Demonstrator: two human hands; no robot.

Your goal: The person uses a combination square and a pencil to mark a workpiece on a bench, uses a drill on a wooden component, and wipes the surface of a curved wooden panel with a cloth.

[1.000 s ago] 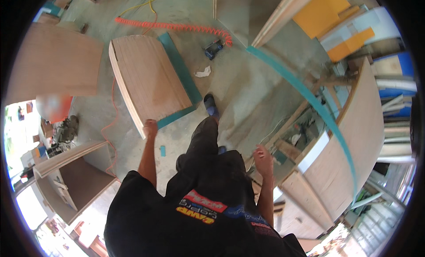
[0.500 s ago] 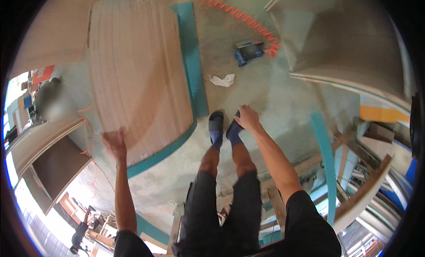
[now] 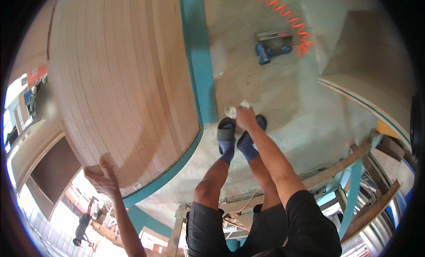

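Observation:
My right hand is closed around a crumpled white cloth, just above my sandalled feet. Bits of the cloth stick out on either side of my fingers. At the near left corner of a large curved panel of narrow wooden strips, my left hand is open with thumb and fingers apart. It overlaps the panel's edge; whether it presses on it I cannot tell. A teal strip runs along the panel's right side and curves round its near edge.
A blue power tool lies on the concrete floor, by a coiled orange air hose. At the right stands a large curved board piece. Timber rails and stacked stock lie near right. Another person is far off at lower left.
My right hand has picked the white cloth up off the floor. My left hand has moved down and left along the panel's near corner. The view has shifted closer to the panel.

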